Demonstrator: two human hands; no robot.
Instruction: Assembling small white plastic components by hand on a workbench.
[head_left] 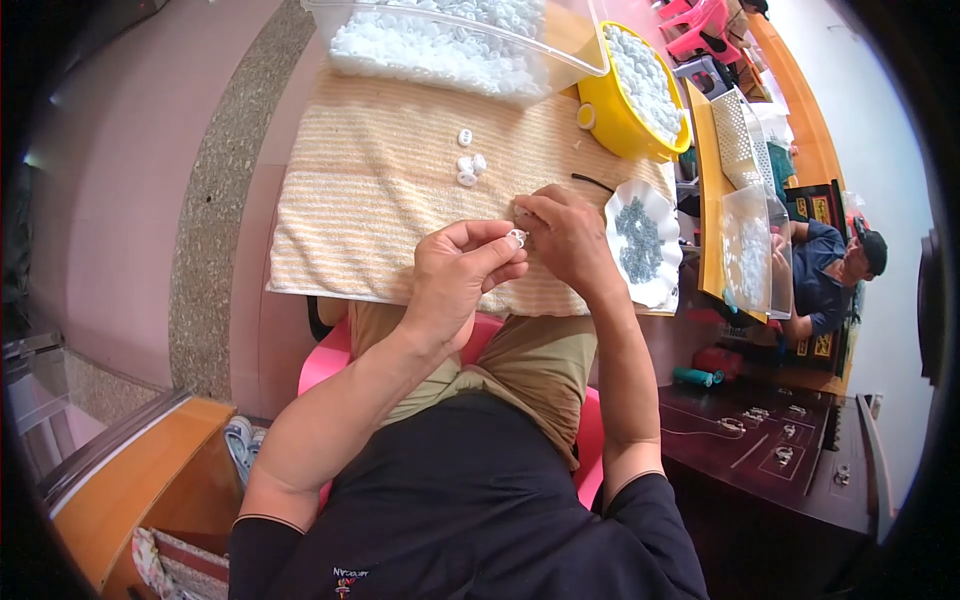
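Your left hand (pixel 455 272) pinches a small white ring-shaped piece (pixel 517 237) between thumb and forefinger, just above the near edge of the striped towel (pixel 380 190) that covers the table. Your right hand (pixel 565 235) meets it from the other side, fingertips closed at the same piece; whether they grip anything of their own is hidden.

A few loose white pieces (pixel 468 165) lie on the towel beyond your hands. Farther back stands a clear plastic tub (pixel 470 45) of white pieces, with a yellow bowl (pixel 620 115) of the same beside it. A white scalloped dish (pixel 645 245) holding small grey parts sits just right of your right hand. Another person (pixel 830 270) sits well off to the right.
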